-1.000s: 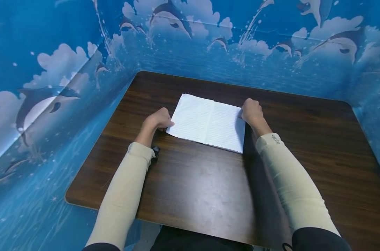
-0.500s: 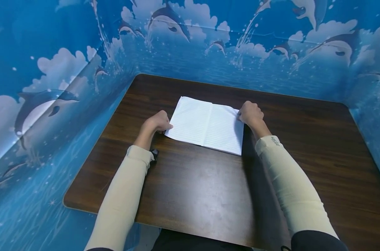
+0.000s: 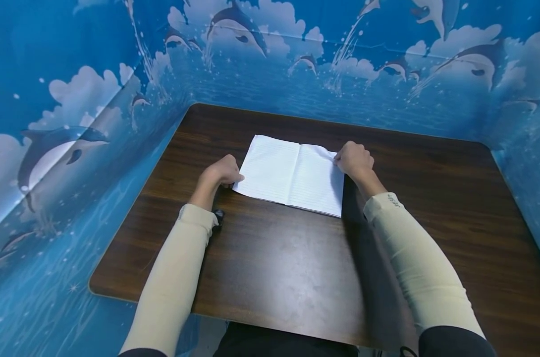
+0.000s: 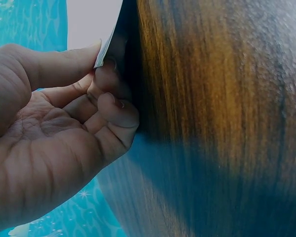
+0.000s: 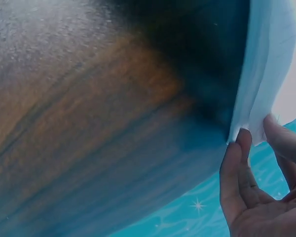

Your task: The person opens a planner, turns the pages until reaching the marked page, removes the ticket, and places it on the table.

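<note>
On the far half of the dark wood-grain table (image 3: 274,267), a little left of its middle, I have an open notebook (image 3: 291,171) in my head view, its 2 facing pages white and lined and its fold running between the person's 2 hands. It sits slightly askew, its right side nearer the person at the lower corner.

The left hand (image 3: 223,171) has the notebook's left edge in a pinch. My left wrist view makes that plain: the thumb lies along the top, and the other fingers curl in underneath the edge.

The right hand (image 3: 354,158) grips the opposite edge, close to the upper right corner. From the right wrist camera I see the thumb on the upper side and 2 fingertips against the layered edge, with some sheets fanned slightly apart between them. In the head view the right page bulges up near that corner; how many sheets the thumb has, I cannot tell.

Pale sleeves run up the person's arms, the left sleeve (image 3: 172,277) and the right sleeve (image 3: 426,267), each meeting darker cloth at the bottom of my view. A small black object (image 3: 218,218) shows at the left wrist. Behind the table I see a blue backdrop (image 3: 341,94) printed with dolphins, clouds and water, which also covers the sides.
</note>
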The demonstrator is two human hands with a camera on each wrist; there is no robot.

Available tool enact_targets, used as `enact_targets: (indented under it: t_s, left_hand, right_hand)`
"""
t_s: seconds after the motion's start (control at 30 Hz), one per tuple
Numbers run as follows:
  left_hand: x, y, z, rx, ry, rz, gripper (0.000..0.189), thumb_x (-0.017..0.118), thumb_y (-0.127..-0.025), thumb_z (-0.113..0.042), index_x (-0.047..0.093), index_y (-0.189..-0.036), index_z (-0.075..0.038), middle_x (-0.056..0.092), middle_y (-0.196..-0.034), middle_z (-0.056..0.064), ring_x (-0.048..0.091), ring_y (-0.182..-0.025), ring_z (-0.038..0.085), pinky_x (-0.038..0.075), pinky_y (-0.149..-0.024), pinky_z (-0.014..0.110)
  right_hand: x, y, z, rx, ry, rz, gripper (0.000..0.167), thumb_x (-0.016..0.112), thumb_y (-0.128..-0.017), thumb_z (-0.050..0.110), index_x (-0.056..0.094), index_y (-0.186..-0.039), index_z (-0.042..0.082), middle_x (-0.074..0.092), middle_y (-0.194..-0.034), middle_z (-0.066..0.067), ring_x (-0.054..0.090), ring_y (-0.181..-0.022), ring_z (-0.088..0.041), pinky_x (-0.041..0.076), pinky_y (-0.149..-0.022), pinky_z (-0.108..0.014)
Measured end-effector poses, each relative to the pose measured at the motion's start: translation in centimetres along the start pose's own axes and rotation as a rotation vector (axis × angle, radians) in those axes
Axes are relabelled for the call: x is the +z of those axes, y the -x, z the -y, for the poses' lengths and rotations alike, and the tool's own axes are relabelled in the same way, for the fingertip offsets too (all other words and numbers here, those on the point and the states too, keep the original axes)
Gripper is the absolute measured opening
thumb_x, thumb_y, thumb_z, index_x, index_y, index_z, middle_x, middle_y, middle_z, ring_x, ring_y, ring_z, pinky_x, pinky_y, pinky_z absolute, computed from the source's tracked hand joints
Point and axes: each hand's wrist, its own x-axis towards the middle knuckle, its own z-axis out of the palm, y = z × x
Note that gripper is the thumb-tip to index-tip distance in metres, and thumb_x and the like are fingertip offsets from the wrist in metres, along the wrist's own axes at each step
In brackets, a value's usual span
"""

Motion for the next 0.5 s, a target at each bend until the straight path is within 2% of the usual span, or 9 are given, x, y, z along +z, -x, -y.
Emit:
enact_targets:
  t_s: [0.13,0.3,0.4,0.5]
  left_hand:
    - [-0.2,0.1,-0.1,0.011,-0.002,-0.01,0.037,0.061,-0.108,-0.015,0.059,-0.072,-0.005,0.052,-0.064,0.004,0.053,-0.061,0.017,0.045,-0.062,0.029]
    - [-0.2,0.0,0.0,0.014,-0.001,-0.009,0.048,0.059,-0.109,-0.015,0.05,-0.062,-0.01,0.049,-0.059,0.002,0.049,-0.058,0.016,0.042,-0.06,0.027]
    - [0.0,-0.1,0.0,0.017,0.003,-0.003,0.052,0.06,-0.109,-0.015,0.044,-0.059,-0.013,0.046,-0.057,0.001,0.046,-0.056,0.014,0.04,-0.058,0.027]
    - [0.1,0.0,0.1,0.016,0.006,-0.001,0.054,0.06,-0.109,-0.016,0.041,-0.058,-0.014,0.044,-0.055,0.0,0.043,-0.055,0.013,0.038,-0.058,0.026]
  right_hand:
    - [-0.8,0.1,0.5,-0.005,-0.062,-0.025,0.025,0.068,-0.104,0.01,0.078,-0.126,0.003,0.07,-0.14,-0.023,0.071,-0.116,-0.039,0.058,-0.1,-0.055]
    - [-1.8,0.2,0.5,-0.013,-0.151,-0.051,0.022,0.07,-0.101,0.002,0.078,-0.121,-0.004,0.069,-0.139,-0.027,0.072,-0.118,-0.04,0.06,-0.101,-0.052]
    - [-2.5,0.2,0.1,0.01,-0.217,-0.029,0.026,0.075,-0.1,0.006,0.076,-0.123,-0.008,0.071,-0.134,-0.03,0.076,-0.111,-0.039,0.06,-0.101,-0.05]
    - [-3.2,0.2,-0.4,0.071,-0.309,0.008,0.035,0.08,-0.099,0.014,0.074,-0.124,-0.009,0.074,-0.126,-0.03,0.079,-0.105,-0.037,0.059,-0.104,-0.049]
